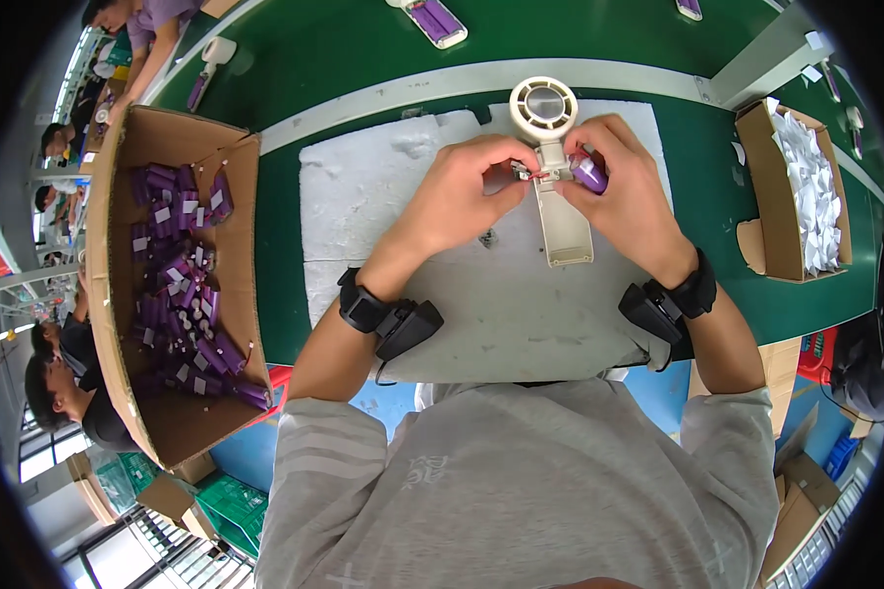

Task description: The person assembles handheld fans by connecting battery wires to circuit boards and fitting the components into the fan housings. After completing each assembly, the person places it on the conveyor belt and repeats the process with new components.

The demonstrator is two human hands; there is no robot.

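Note:
A cream handheld fan (565, 231) lies on the white foam sheet (359, 187), its round head away from me and its hollow handle shell towards me. At the fan's neck, my right hand (624, 182) grips a purple battery cell (589, 175). From the other side, my left hand (462, 196) is closed in a pinch at the neck, where thin reddish wire shows by the fingertips. Exactly what that pinch holds is too small and partly hidden. A tiny dark part (487, 238) rests on the foam beside the handle.
To the left stands a cardboard box (236, 324) of purple battery cells. On the right is a smaller carton (771, 196) full of white paper pieces. A pale rail (403, 88) crosses the green table, with another fan (432, 20) beyond it. Other people sit at far left.

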